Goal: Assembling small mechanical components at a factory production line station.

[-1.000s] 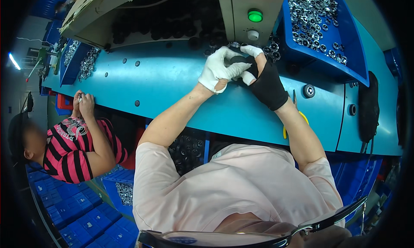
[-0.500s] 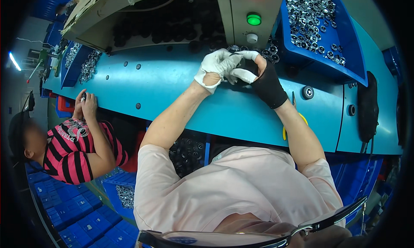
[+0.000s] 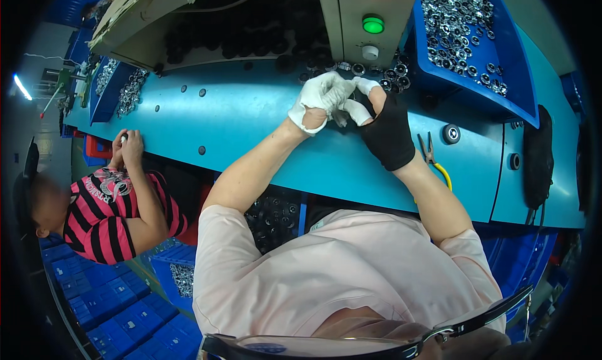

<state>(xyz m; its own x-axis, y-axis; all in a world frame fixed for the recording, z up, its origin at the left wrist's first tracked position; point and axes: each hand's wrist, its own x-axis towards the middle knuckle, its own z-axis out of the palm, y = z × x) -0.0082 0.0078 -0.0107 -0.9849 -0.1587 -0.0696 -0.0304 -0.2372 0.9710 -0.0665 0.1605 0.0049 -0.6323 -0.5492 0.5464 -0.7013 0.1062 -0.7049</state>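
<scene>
Over the turquoise bench [image 3: 263,119], my two hands meet with their fingertips together. My left hand [image 3: 321,102], in a white glove cut open at the wrist, is closed with bent fingers. Closed toward it is my right hand [image 3: 385,131], in a black fingerless glove with white covers on the fingertips. Whatever they pinch between them is hidden by the fingers. Just beyond the fingertips lie several small chrome-and-black wheel-like parts [image 3: 392,78]. Yellow-handled pliers [image 3: 431,152] rest beside my right wrist, partly behind the forearm.
A blue bin [image 3: 530,100] of shiny round parts stands at the far right. A machine post [image 3: 351,28] with red and green lights rises ahead. A black-and-white wheel [image 3: 451,134], a black ring [image 3: 515,161] and a black pouch [image 3: 537,159] lie rightward. A co-worker [image 3: 119,216] sits at left.
My right hand and forearm have shifted slightly, uncovering more of the pliers. The dark piece that showed at my fingertips is now out of sight. The whole view has shifted a little.
</scene>
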